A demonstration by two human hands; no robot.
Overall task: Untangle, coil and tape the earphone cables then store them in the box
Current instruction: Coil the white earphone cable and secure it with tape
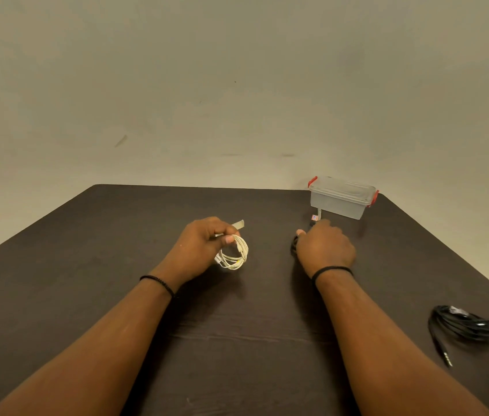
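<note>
While the left hand [204, 244] pinches the white coil [234, 253], the right hand's [324, 247] grip stays hidden.

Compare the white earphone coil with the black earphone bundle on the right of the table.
The white coil is a neat ring; the black bundle is looser, its plug trailing out. The left hand grips the white coil along with a tape strip; the black bundle lies untouched. Both are outside the closed box.

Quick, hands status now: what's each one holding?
Left hand: holds the coiled white earphone cable and a strip of tape.
Right hand: fingers curled over something dark on the table; what it is cannot be told.
</note>
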